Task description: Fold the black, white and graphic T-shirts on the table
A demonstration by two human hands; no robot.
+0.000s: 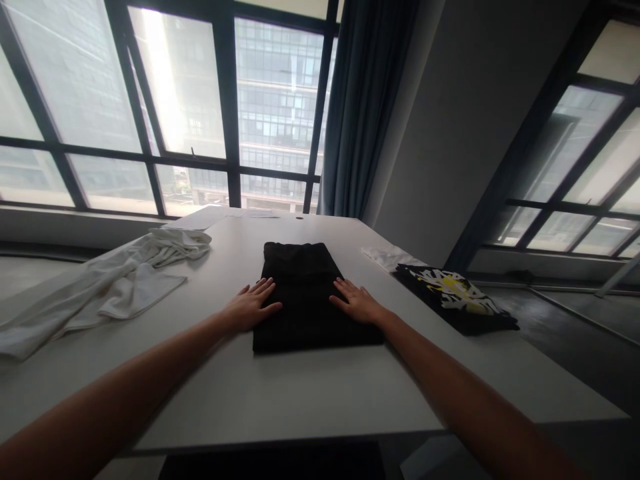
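A folded black cloth [305, 307] lies flat in the middle of the white table [300, 400], its far end narrower than its near end. My left hand [250, 305] rests on its left edge with the fingers spread. On the right edge lies my right hand [357, 301], palm down, fingers also apart. Neither hand grips anything.
Crumpled white cloth [145, 273] lies along the table's left side. Near the right edge are a folded black garment with a white and yellow print [455, 293] and a white cloth [390, 257]. Papers [253, 214] lie at the far end, before windows and a curtain [367, 107].
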